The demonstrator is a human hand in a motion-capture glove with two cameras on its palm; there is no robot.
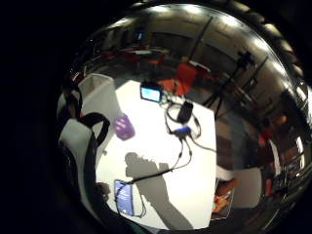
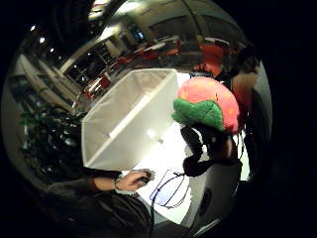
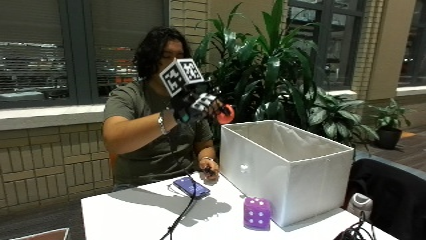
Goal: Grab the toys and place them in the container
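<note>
My gloved right hand [image 3: 193,106] is raised well above the table, level with the person's face, and grips a red plush strawberry with a green leaf cap [image 2: 210,104]; only a bit of red [image 3: 226,114] shows past the fingers in the outside view. The white fabric container [image 3: 286,167] stands on the table to the hand's right, open at the top, its inside [image 2: 126,116] looking bare. A purple plush die with white dots [image 3: 257,213] lies on the table against the container's front corner, also seen in the little finger side view as the die [image 1: 124,126].
A phone [image 3: 192,187] lies on the white table [image 3: 133,215] under the person's bare left hand [image 3: 209,171], with a cable running to the front edge. More cables and small devices [image 1: 183,122] lie farther along the table. Large plants stand behind the container; a dark chair [image 3: 393,195] is at right.
</note>
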